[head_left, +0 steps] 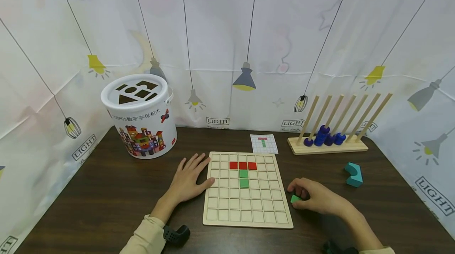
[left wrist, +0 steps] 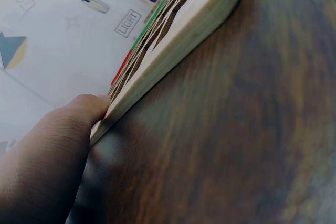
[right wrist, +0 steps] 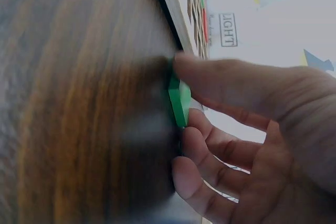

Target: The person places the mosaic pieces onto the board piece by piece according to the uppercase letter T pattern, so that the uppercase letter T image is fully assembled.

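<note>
A light wooden grid board [head_left: 223, 215] lies on the dark table. In its upper rows a line of red tiles [head_left: 243, 166] stands over two green tiles [head_left: 243, 183] in one column. My left hand [head_left: 187, 182] rests flat on the table at the board's left side, fingers spread; its thumb [left wrist: 79, 116] touches the board's edge. Right of the board, my right hand [head_left: 318, 197] pinches another green tile [right wrist: 179, 103] between thumb and fingers, low at the tabletop. The other fingers curl loosely beside it in the right wrist view.
Behind the board lies a small pattern card [head_left: 269, 146] with a red and green T. A wooden peg stand [head_left: 328, 149] with blue beads is at the back right, and a teal arch-shaped block [head_left: 355, 177] before it. A white lidded bucket [head_left: 142, 123] stands back left.
</note>
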`<state>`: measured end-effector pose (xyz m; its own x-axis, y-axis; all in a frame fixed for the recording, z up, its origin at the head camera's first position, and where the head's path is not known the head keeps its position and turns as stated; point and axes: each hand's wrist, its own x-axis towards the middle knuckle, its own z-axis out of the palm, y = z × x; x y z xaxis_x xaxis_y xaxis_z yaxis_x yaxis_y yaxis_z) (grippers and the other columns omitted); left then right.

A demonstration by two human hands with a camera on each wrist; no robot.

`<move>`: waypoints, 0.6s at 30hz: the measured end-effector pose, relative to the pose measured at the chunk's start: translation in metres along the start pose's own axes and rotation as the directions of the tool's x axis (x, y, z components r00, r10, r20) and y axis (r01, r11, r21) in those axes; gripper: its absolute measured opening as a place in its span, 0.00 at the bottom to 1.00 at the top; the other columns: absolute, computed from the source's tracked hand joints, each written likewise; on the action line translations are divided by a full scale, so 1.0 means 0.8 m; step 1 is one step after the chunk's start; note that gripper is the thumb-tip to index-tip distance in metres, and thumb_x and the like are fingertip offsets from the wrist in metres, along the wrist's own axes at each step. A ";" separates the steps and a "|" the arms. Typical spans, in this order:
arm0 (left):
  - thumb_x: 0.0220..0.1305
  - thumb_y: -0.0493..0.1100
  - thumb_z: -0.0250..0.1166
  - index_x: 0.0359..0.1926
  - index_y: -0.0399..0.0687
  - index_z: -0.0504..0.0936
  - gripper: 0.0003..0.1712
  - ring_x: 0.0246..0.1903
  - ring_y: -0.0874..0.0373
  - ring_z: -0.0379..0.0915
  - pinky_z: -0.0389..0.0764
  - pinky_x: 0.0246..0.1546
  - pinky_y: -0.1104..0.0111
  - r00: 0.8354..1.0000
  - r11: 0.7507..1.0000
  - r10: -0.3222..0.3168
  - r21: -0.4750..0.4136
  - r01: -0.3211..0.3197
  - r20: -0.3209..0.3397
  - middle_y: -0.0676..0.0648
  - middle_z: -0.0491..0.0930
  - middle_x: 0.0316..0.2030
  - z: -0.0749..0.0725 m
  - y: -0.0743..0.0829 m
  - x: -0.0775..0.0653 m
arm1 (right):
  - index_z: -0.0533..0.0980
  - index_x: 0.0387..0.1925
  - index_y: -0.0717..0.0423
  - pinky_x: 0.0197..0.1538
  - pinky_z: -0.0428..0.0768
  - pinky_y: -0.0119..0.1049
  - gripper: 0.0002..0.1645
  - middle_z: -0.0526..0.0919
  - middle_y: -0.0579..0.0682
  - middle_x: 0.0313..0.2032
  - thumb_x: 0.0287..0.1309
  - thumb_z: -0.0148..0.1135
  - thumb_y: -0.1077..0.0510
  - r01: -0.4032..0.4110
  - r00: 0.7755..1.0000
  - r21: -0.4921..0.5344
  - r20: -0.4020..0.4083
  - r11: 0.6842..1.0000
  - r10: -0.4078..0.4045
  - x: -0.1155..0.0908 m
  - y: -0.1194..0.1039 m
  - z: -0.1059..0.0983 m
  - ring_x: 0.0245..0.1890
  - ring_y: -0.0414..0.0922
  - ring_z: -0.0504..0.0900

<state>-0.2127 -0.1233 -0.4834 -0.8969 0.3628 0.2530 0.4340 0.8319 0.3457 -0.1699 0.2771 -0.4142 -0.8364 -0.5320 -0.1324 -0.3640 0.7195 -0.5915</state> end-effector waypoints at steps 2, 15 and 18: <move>0.61 0.70 0.52 0.71 0.58 0.61 0.42 0.72 0.47 0.48 0.45 0.69 0.41 1.000 1.000 0.000 -0.002 0.000 -0.001 0.47 0.57 0.72 0.000 0.000 0.000 | 0.74 0.45 0.52 0.31 0.69 0.29 0.19 0.73 0.47 0.31 0.54 0.67 0.50 -0.008 1.000 0.011 -0.009 1.000 0.009 0.000 -0.001 0.001 0.30 0.36 0.69; 0.61 0.72 0.49 0.72 0.59 0.58 0.43 0.73 0.48 0.46 0.43 0.70 0.42 1.000 1.000 0.001 0.003 -0.001 0.024 0.48 0.55 0.72 0.001 -0.003 0.001 | 0.74 0.45 0.54 0.28 0.71 0.29 0.13 0.75 0.46 0.31 0.63 0.58 0.52 -0.065 0.995 0.057 -0.066 0.996 0.069 0.000 -0.003 0.002 0.28 0.35 0.71; 0.61 0.72 0.49 0.72 0.59 0.58 0.43 0.73 0.48 0.45 0.43 0.70 0.42 1.000 1.000 0.000 -0.002 0.000 0.025 0.48 0.55 0.72 0.001 -0.003 0.001 | 0.74 0.44 0.53 0.28 0.71 0.29 0.12 0.76 0.45 0.30 0.63 0.57 0.52 -0.080 0.992 0.034 -0.095 0.996 0.083 0.001 -0.004 0.002 0.27 0.35 0.71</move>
<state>-0.2143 -0.1249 -0.4850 -0.8987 0.3731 0.2303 0.4341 0.8311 0.3476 -0.1688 0.2737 -0.4141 -0.8990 -0.4252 -0.1047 -0.2815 0.7443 -0.6057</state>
